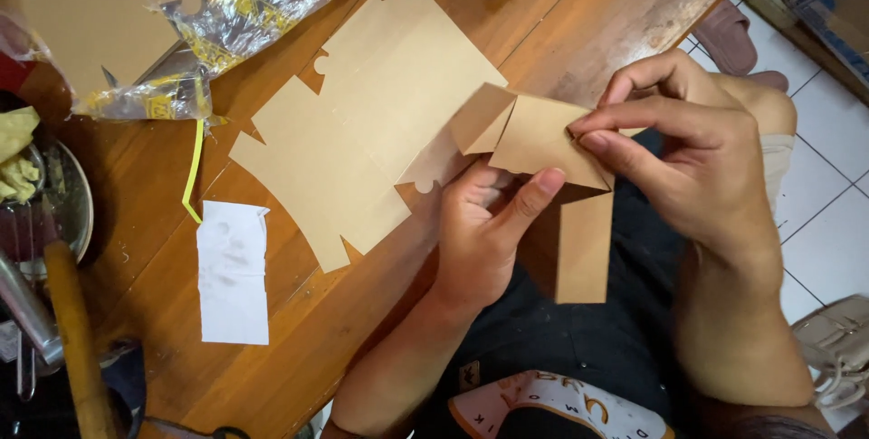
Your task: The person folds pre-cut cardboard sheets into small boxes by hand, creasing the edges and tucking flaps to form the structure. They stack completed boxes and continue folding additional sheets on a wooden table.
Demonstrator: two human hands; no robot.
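Observation:
Both my hands hold a brown die-cut cardboard piece (543,140) just off the wooden table's (317,348) near edge, above my lap. My left hand (484,235) grips it from below, thumb pressed on its lower flap. My right hand (688,154) pinches its right corner between thumb and fingers. A long flap (584,249) of the piece hangs down. Flat on the table to the left lie other cut-out cardboard blanks (362,131), overlapping each other.
A white paper slip (233,271) and a yellow strip (194,167) lie at left. Crinkled clear plastic wrap (244,4) covers more cardboard at top left. A metal bowl (63,213) and wooden handle (77,339) sit at the far left. Tiled floor (833,222) lies right.

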